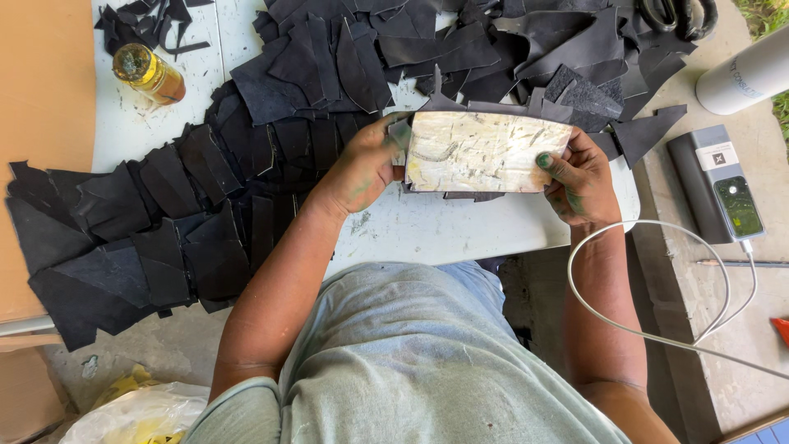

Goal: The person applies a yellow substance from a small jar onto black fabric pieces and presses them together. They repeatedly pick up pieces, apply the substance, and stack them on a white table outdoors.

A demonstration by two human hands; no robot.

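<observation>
Nearest the camera, below the white table, was the person's grey shirt, and to the right of it a white cable looped across the concrete ledge. At the table's near edge both hands gripped a pale, scuffed oblong template held flat over a dark leather piece, whose edge showed just beneath it. The left hand was clenched on the template's left end, thumb on top and fingers under; the right hand grasped the right end the same way, its thumb tip stained green. Left of the template, on the table, black leather offcuts lay overlapped in a wide spread reaching the table's left edge. Right of the table, on the ledge, sat a grey power bank with the cable plugged in, a thin pencil near it. Beyond the template a deeper heap of black leather pieces covered the far side of the table. At the table's far left stood a small bottle of amber liquid; off its far right corner lay a white cylinder
</observation>
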